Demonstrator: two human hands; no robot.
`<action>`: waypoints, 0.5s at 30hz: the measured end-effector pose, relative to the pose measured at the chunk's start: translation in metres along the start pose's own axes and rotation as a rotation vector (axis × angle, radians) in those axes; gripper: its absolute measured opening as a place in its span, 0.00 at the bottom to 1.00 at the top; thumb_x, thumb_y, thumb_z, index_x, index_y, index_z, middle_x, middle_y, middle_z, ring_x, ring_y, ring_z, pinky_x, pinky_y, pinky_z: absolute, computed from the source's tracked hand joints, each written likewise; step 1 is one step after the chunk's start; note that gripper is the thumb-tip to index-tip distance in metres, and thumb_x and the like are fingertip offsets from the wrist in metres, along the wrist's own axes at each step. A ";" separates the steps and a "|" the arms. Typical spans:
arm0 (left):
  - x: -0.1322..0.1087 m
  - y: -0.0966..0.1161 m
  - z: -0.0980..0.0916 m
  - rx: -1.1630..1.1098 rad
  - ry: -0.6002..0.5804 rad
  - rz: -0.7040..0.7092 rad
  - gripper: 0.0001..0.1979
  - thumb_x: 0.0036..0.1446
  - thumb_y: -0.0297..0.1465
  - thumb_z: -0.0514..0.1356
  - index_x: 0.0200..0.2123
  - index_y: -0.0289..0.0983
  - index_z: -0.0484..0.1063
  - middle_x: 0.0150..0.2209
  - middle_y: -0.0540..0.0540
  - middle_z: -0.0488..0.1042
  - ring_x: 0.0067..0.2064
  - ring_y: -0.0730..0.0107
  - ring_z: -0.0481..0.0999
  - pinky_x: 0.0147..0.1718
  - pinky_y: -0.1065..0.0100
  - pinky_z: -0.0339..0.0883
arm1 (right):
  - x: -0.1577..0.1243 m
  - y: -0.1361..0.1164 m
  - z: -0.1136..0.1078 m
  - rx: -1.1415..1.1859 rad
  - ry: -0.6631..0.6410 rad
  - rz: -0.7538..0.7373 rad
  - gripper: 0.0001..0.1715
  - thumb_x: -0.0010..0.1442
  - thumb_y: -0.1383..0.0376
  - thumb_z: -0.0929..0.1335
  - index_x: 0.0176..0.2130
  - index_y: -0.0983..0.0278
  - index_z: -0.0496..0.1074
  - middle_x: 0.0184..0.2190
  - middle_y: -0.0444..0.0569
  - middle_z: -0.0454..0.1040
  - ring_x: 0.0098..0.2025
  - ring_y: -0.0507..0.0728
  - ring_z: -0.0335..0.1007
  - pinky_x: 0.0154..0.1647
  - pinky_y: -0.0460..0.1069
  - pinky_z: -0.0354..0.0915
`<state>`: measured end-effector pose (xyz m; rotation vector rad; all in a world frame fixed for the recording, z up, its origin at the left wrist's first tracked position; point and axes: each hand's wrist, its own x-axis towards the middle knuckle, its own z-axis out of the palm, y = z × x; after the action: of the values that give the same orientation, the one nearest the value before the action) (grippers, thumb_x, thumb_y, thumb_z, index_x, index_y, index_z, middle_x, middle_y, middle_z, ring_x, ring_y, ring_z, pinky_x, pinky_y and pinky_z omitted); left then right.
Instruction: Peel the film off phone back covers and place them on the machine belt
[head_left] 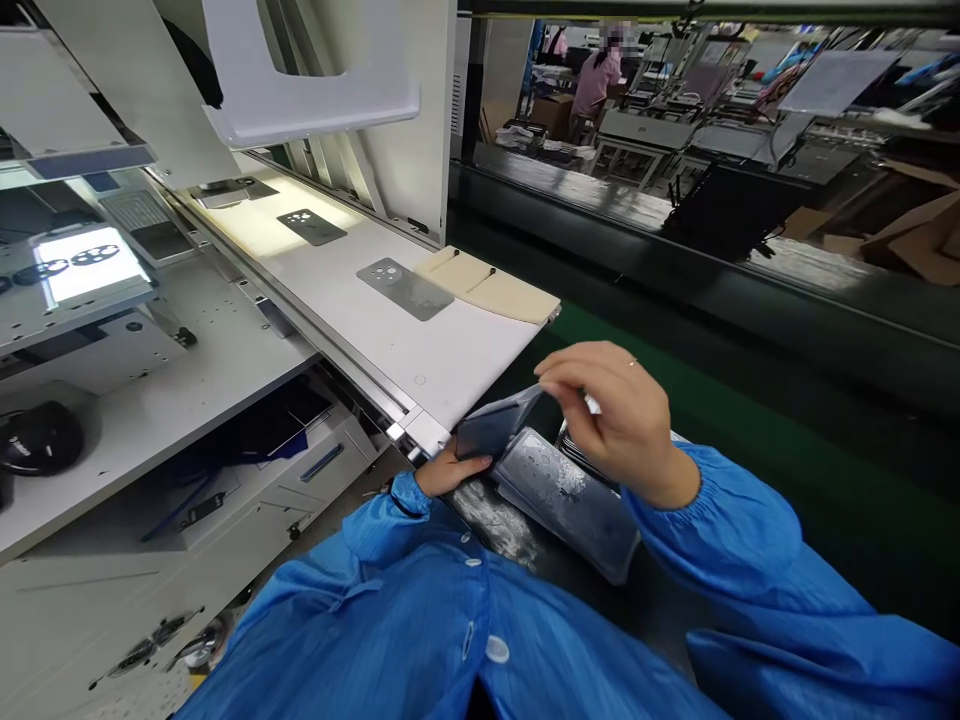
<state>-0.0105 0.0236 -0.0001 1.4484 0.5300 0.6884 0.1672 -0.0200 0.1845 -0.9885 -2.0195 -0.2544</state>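
Observation:
My left hand (452, 470) holds a dark flat panel (491, 432) by its lower edge, just beyond the end of the white conveyor belt (352, 315). The fingers of my right hand (619, 415) pinch the upper corner of clear film at that panel. Beneath and between my hands lies a stack of film-covered panels (566, 495), with round hole shapes showing at its upper end. A grey plate with holes (405, 288) rests flat on the belt near a cream guide piece (491, 285). Farther up the belt lies another dark plate (311, 227).
A white machine housing (315, 110) stands over the belt's far part. At the left are a black mouse (41, 438) on a worktop and a lit screen (90, 262). A person in pink (596, 75) is in the background, beyond a dark green conveyor (750, 400).

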 end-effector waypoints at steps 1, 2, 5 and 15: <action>0.000 0.001 0.001 -0.003 -0.010 0.002 0.28 0.53 0.49 0.61 0.50 0.37 0.75 0.55 0.42 0.73 0.60 0.51 0.67 0.63 0.50 0.54 | 0.001 0.000 -0.003 0.055 0.054 0.083 0.04 0.64 0.69 0.63 0.38 0.62 0.67 0.38 0.51 0.75 0.40 0.57 0.72 0.38 0.53 0.69; 0.000 0.003 0.001 -0.005 -0.013 0.004 0.27 0.53 0.49 0.61 0.50 0.37 0.75 0.55 0.42 0.73 0.60 0.51 0.67 0.63 0.50 0.54 | 0.003 0.000 -0.007 0.142 0.111 0.185 0.03 0.65 0.68 0.62 0.38 0.62 0.65 0.39 0.51 0.75 0.39 0.57 0.73 0.33 0.51 0.69; -0.001 0.008 0.003 -0.009 0.009 0.006 0.27 0.55 0.49 0.59 0.50 0.36 0.75 0.55 0.42 0.73 0.60 0.51 0.68 0.63 0.51 0.54 | 0.005 0.003 -0.026 0.428 0.298 0.473 0.04 0.65 0.65 0.64 0.39 0.60 0.61 0.32 0.48 0.75 0.29 0.55 0.73 0.17 0.45 0.63; -0.005 0.003 0.004 0.018 0.021 -0.065 0.25 0.54 0.46 0.61 0.49 0.36 0.75 0.53 0.42 0.75 0.58 0.53 0.70 0.63 0.55 0.55 | -0.152 -0.035 -0.191 -0.049 0.642 1.165 0.22 0.40 0.62 0.79 0.34 0.64 0.74 0.19 0.45 0.66 0.17 0.49 0.57 0.13 0.46 0.51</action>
<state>-0.0114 0.0167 0.0026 1.4357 0.5984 0.6490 0.3070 -0.2228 0.1915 -1.6703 -0.6725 0.0316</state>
